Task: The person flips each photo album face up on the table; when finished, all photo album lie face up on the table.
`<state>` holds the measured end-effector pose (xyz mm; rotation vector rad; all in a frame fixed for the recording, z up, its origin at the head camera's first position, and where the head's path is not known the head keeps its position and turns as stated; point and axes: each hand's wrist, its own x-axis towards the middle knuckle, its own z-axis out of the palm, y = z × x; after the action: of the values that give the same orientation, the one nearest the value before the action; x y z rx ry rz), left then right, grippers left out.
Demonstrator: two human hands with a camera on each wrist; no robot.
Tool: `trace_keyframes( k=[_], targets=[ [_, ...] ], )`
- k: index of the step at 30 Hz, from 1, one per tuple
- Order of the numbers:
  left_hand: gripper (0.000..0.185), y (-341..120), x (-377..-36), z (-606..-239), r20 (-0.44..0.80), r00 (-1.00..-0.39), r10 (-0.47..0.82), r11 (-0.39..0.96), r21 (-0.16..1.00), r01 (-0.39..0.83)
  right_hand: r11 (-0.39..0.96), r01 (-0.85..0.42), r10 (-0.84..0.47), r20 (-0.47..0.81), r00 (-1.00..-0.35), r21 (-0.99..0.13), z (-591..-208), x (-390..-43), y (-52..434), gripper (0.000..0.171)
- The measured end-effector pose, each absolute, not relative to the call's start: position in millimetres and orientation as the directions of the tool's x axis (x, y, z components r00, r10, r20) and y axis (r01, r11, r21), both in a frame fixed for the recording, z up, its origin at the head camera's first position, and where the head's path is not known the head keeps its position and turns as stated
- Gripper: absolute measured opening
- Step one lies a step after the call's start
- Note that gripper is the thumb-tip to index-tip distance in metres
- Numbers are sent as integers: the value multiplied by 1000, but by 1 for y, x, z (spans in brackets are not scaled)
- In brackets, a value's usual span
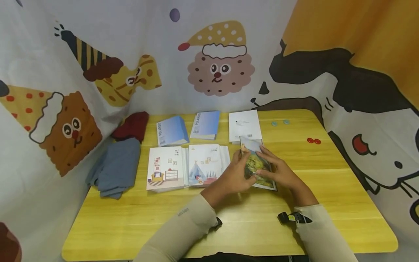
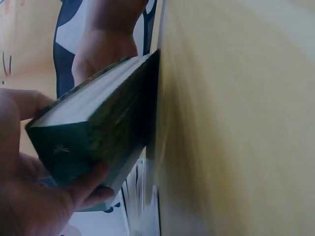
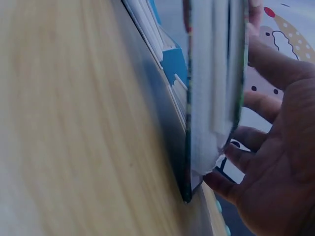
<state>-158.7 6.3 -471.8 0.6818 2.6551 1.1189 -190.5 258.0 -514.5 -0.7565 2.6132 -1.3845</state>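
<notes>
Photo stack (image 1: 257, 163) between left hand (image 1: 233, 177), right hand (image 1: 280, 174), seemingly gripped.

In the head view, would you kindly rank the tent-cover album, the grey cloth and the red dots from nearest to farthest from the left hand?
1. Tent-cover album, just left of the left hand.
2. Red dots, far right.
3. Grey cloth, table's left edge.
</notes>
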Motion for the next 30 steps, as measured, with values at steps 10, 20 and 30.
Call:
trace_keyframes(
  k=[10,20,30],
  targets=[
    [93,3,-166,-475,-88,-870,486,782,488,388,626,-351,-440,56,-896,-696,-516,-193,258,81],
    [96,2,-172,-483,-127,-874,470,859,296,419,672,-359,-437,44,-898,-647,-519,-193,256,85],
    [96,0,-170,-489,-128,-884,449,876,257,408,701,-366,-439,34,-898,-613,-522,-195,253,89]
  ],
)
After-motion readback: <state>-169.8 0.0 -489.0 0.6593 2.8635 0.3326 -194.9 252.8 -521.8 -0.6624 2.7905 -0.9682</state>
